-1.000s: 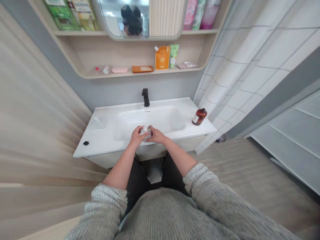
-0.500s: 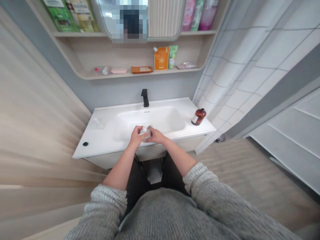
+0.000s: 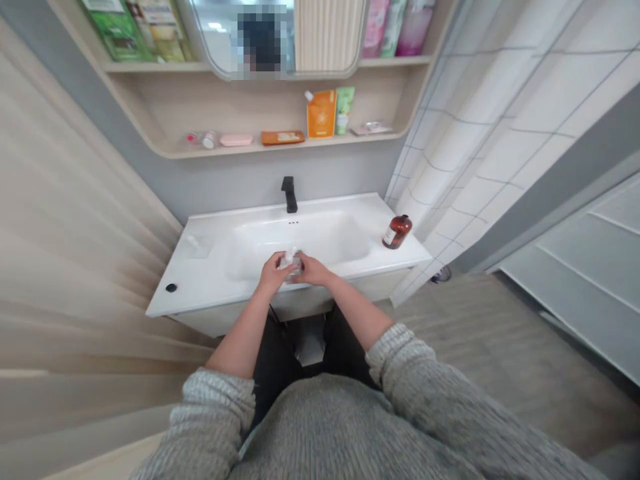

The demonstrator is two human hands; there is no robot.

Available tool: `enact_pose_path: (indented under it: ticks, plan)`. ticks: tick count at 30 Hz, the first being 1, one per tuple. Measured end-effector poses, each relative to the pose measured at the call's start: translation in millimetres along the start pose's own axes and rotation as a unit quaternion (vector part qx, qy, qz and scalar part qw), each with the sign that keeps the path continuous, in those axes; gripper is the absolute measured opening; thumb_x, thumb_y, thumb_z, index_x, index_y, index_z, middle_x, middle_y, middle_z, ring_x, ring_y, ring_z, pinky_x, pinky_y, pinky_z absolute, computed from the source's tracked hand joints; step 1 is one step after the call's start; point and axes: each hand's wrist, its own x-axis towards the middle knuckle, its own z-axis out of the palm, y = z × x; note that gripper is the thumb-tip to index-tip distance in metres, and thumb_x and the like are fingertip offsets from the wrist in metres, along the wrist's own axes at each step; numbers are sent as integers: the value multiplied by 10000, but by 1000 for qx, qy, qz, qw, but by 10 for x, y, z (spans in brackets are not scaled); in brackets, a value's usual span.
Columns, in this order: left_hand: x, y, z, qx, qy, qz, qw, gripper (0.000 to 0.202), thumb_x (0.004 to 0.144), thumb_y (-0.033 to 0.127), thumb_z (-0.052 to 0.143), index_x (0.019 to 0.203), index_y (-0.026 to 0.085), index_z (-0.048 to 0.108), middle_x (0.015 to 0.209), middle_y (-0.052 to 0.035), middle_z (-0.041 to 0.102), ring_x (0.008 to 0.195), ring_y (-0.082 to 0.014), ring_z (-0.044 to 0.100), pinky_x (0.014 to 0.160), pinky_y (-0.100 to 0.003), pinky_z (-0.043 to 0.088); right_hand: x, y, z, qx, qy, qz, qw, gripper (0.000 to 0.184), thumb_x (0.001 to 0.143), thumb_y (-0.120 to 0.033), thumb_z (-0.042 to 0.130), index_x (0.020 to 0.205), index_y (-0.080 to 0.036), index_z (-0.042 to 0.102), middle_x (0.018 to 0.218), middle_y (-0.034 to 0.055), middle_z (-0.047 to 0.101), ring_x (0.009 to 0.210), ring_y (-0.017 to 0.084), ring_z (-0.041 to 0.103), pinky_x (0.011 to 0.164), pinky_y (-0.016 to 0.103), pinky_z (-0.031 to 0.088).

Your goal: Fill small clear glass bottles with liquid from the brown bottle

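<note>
Clear plastic bottle (image 3: 292, 264): small, held between both hands just above the basin's front edge; its top detail is too small to tell.
Left hand (image 3: 273, 273): curled closed, gripping the bottle's left side.
Right hand (image 3: 312, 270): fingers closed against the bottle's right side.
White basin (image 3: 300, 235): directly beyond the hands.
Black faucet (image 3: 289, 195): at the basin's back edge.
Tabletop (image 3: 200, 283): white, around the basin.
Amber bottle (image 3: 397, 232): upright at the tabletop's right end, well apart from the hands.
Wooden shelf (image 3: 160, 67): above the faucet, carrying an orange pouch (image 3: 321, 113) and a green tube (image 3: 343, 110).
</note>
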Motion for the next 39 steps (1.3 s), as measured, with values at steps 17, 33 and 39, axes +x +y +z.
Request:
enact_pose_path:
  ticks: [17,33,39]
  plan:
    - [14,-63,0,-7,25,8,1000,568,608,485,1001,998,258,657,1054,-27,751,998,-241,700,980,-413,565,-31,-78,-33,-5,0,5,1000,736,662,-346,1038,1288,-220,672,990,-7,747,872,226,693,823,322,504]
    - [3,-4,-3,-7,6,17,1000,603,627,478,995,1115,258,716,1061,-31,722,1008,-246,678,990,-395,534,-32,-66,-26,2,7,-7,1000,699,657,-368,1037,1238,-227,676,964,-32,722,832,189,653,774,284,464]
    - [-11,42,-39,44,-9,46,998,377,735,488,941,1003,256,811,1059,-45,766,1012,-265,683,1000,-412,540,-31,-77,-36,-2,3,-1,1000,704,667,-350,1031,1260,-218,675,973,-18,726,845,202,660,794,294,470]
